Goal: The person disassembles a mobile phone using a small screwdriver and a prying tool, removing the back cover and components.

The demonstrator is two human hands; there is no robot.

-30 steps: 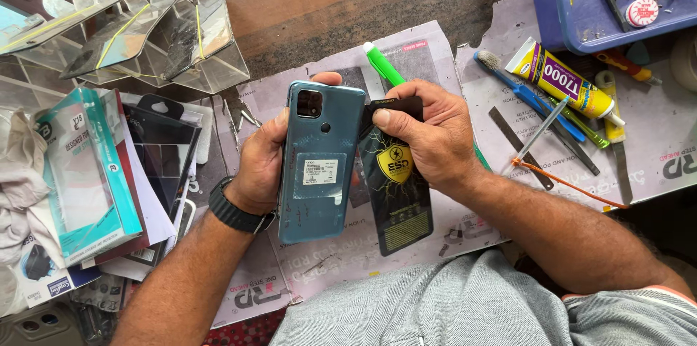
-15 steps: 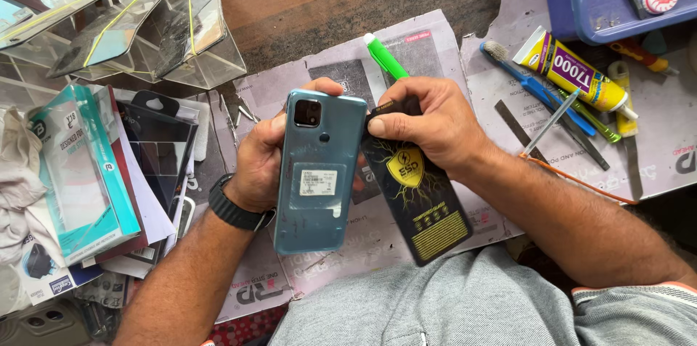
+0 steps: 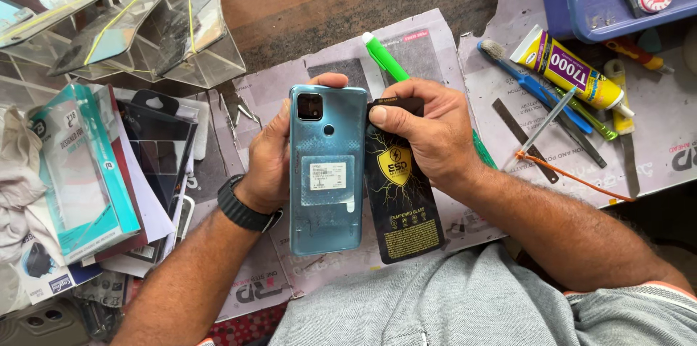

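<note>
My left hand holds a teal smartphone back side up, with its camera block at the top and a white sticker in the middle. My right hand grips the top of a black flat packet with a yellow shield emblem, pressed against the phone's right edge. Both are held above sheets of paper that cover the workbench. A black watch is on my left wrist.
A green marker lies behind my right hand. To the right lie a yellow glue tube, a blue toothbrush, tweezers and metal tools, and a blue tray. Boxed accessories and clear acrylic stands crowd the left.
The black packet has slid lower and tilted beside the phone, showing more of its printed face. Both hands stay near the same spot.
</note>
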